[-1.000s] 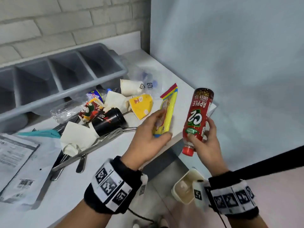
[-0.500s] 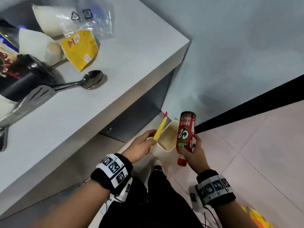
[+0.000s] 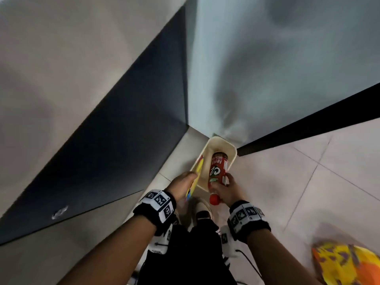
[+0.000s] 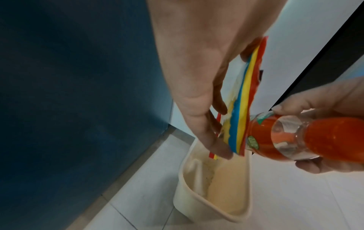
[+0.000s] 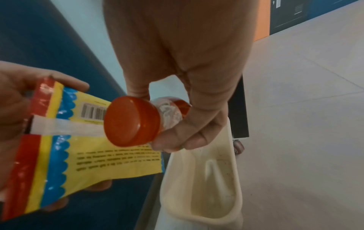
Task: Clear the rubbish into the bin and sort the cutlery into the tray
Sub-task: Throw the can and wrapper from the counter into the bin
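Over the cream bin (image 3: 232, 150), a wrapper (image 5: 82, 157) is pinched in the left hand (image 3: 181, 185) and a bottle (image 3: 218, 168) clasped in the right hand (image 3: 227, 191); releasing both grips seems next.

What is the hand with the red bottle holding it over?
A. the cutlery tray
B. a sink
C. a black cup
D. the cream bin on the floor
D: the right hand grips the red bottle cap-end toward the wrist, its base pointing down over the open cream bin on the floor tiles.
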